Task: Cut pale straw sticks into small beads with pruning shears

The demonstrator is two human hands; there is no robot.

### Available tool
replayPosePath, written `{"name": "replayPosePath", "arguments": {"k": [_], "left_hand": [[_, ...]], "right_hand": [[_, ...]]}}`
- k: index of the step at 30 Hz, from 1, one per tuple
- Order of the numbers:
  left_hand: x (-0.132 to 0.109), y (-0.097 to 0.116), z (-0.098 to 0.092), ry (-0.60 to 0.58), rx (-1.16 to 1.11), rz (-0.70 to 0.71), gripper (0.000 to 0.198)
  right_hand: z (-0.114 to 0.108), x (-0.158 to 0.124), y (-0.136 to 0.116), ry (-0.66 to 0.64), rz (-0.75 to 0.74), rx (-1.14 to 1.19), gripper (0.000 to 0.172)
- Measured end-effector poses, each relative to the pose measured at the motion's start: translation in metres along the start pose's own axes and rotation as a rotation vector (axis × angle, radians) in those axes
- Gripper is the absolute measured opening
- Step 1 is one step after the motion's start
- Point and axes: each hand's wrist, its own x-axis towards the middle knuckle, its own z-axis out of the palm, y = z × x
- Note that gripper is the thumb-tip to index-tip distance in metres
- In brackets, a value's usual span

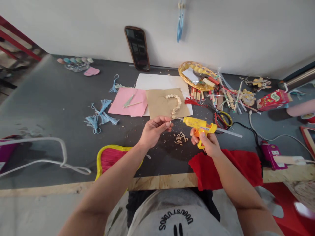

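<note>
My right hand (206, 141) is wrapped round the handle of a yellow glue gun (197, 124), whose nozzle points left. A clear glue stick (229, 132) sticks out of its back. Just left of the nozzle, my left hand (157, 129) pinches a tiny pale piece (170, 122) between thumb and fingertips. Above both hands, a curved row of pale pieces (179, 101) lies on a brown sheet (158, 101). Small loose pale pieces (180, 138) are scattered on the dark table below the nozzle.
Blue tassels (103, 113) and pink paper (120, 101) lie to the left. A phone (138, 49) leans on the wall. At the right are a wicker basket (183, 67), scissors (225, 119), a purple power strip (273, 155) with cords and a red cloth (228, 167).
</note>
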Motion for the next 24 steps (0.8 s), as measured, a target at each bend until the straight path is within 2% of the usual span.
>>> {"name": "replayPosePath", "arguments": {"k": [6,14,17,20,24], "left_hand": [[0.002,-0.004,-0.004,-0.016,0.111,0.066,0.02],[0.004,-0.007,-0.006,-0.047,0.292,0.103,0.02],[0.004,-0.007,-0.006,-0.066,0.333,0.121,0.02],[0.005,-0.006,-0.006,-0.065,0.368,0.134,0.02],[0.006,-0.009,-0.008,-0.093,0.449,0.165,0.019]], "right_hand": [[-0.022,0.015,-0.018,0.369,-0.102,0.121,0.022],[-0.059,0.017,-0.045,0.704,-0.268,0.109,0.029],[-0.074,0.012,-0.058,0.801,-0.283,0.16,0.035],[-0.096,0.008,-0.067,0.84,-0.276,0.156,0.04],[-0.128,0.002,-0.063,0.876,-0.178,0.064,0.044]]}}
